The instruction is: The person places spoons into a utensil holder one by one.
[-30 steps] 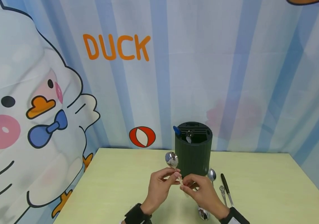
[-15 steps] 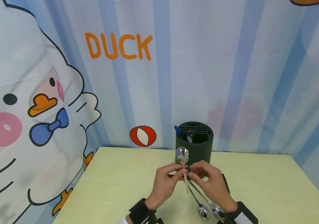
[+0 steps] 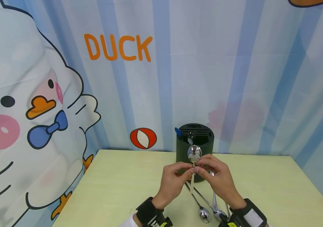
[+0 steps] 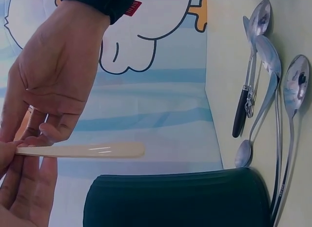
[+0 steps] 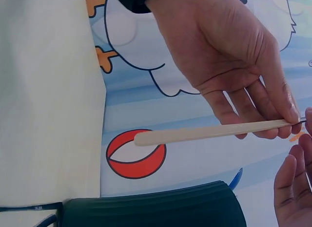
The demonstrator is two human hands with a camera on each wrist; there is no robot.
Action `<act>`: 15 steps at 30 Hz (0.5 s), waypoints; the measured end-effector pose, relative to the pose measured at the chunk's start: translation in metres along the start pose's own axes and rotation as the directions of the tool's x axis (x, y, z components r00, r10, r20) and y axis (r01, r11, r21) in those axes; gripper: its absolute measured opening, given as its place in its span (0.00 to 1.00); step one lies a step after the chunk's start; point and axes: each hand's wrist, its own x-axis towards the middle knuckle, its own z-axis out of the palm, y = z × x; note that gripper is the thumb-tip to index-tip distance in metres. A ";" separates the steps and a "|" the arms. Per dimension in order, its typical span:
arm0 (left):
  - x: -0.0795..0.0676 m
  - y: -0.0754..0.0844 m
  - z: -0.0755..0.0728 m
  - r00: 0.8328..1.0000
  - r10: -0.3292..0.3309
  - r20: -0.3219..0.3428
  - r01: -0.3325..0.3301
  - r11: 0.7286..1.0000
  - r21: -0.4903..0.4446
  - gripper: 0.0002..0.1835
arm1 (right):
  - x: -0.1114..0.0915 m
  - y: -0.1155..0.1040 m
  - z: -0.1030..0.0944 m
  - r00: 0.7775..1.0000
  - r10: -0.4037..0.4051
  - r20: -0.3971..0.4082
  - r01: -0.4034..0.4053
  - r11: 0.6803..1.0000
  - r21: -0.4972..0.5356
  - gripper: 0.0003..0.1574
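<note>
In the head view, a silver spoon [image 3: 194,153] with a cream handle [image 3: 192,183] is held upright, bowl at the top. My left hand [image 3: 173,180] pinches it just below the bowl. My right hand [image 3: 219,176] pinches the same neck area, thumbs nearly meeting. The left wrist view has the right hand [image 4: 56,71] above and the left hand's fingers [image 4: 31,188] at lower left, the cream handle sticking out sideways. In the right wrist view the left hand [image 5: 229,56] grips the neck and part of my right hand [image 5: 291,185] shows; the bowl is outside both wrist views.
Behind the hands stands a dark green utensil holder [image 3: 184,155] with a blue-ended utensil [image 3: 178,131] and a small spoon [image 3: 190,140] in it. Several metal spoons [image 4: 296,85] and a black-handled utensil [image 4: 240,112] lie on the pale table [image 3: 133,176]. A patterned curtain hangs behind.
The spoon has moved right and slightly up, now in front of the holder. My right hand has shifted from the handle up to the neck beside the left fingers.
</note>
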 end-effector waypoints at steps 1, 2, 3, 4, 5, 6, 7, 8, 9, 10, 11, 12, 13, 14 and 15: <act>0.000 0.000 0.001 1.000 0.010 -0.001 -0.010 1.000 0.001 0.07 | 0.000 0.000 0.000 1.000 0.008 -0.010 -0.008 1.000 0.004 0.09; 0.001 0.000 0.002 1.000 0.019 0.001 -0.019 1.000 0.000 0.07 | 0.000 0.000 0.000 1.000 0.014 -0.020 -0.014 1.000 0.006 0.08; 0.001 0.001 0.003 1.000 0.027 0.004 -0.027 1.000 -0.005 0.07 | 0.001 0.000 -0.001 0.999 0.018 -0.028 -0.018 1.000 0.004 0.07; 0.002 0.001 0.004 0.999 0.035 0.004 -0.035 0.999 -0.005 0.07 | 0.001 0.000 -0.001 0.999 0.028 -0.035 -0.028 1.000 0.008 0.06; 0.002 0.001 0.004 0.999 0.043 0.005 -0.043 0.999 -0.008 0.07 | 0.002 0.000 -0.002 0.999 0.036 -0.041 -0.036 0.999 0.009 0.05; 0.003 0.002 0.005 0.999 0.050 0.005 -0.050 0.999 -0.008 0.07 | 0.002 0.000 -0.002 0.998 0.046 -0.047 -0.046 0.999 0.009 0.05; 0.004 0.002 0.006 0.998 0.055 0.005 -0.055 0.998 -0.009 0.07 | 0.003 -0.001 -0.003 0.997 0.050 -0.051 -0.049 0.999 0.005 0.05; 0.005 0.002 0.006 0.998 0.057 0.008 -0.057 0.998 -0.008 0.07 | 0.004 -0.001 -0.003 0.997 0.048 -0.053 -0.048 0.999 0.000 0.05; 0.006 0.003 0.007 0.998 0.058 0.010 -0.058 0.998 -0.004 0.07 | 0.005 -0.002 -0.004 0.997 0.044 -0.056 -0.044 0.999 -0.006 0.05; 0.008 0.003 0.007 0.998 0.058 0.012 -0.058 0.998 0.001 0.07 | 0.006 -0.003 -0.005 0.998 0.038 -0.058 -0.039 0.999 -0.010 0.05; 0.009 0.004 0.008 0.998 0.054 0.017 -0.054 0.999 0.004 0.07 | 0.007 -0.004 -0.005 0.998 0.025 -0.058 -0.026 0.999 -0.020 0.05; 0.010 0.004 0.008 0.999 0.049 0.023 -0.049 0.999 0.007 0.07 | 0.008 -0.004 -0.006 0.998 0.010 -0.059 -0.012 0.999 -0.034 0.05; 0.011 0.005 0.008 0.999 0.041 0.032 -0.042 0.999 0.012 0.07 | 0.008 -0.005 -0.007 0.998 0.000 -0.060 -0.002 0.999 -0.042 0.05; 0.012 0.005 0.009 0.999 0.034 0.042 -0.035 0.999 0.015 0.07 | 0.009 -0.006 -0.008 0.998 -0.011 -0.063 0.007 0.999 -0.051 0.06; 0.013 0.006 0.009 0.998 0.027 0.052 -0.027 0.999 0.016 0.07 | 0.010 -0.006 -0.009 0.998 -0.019 -0.065 0.015 0.998 -0.059 0.05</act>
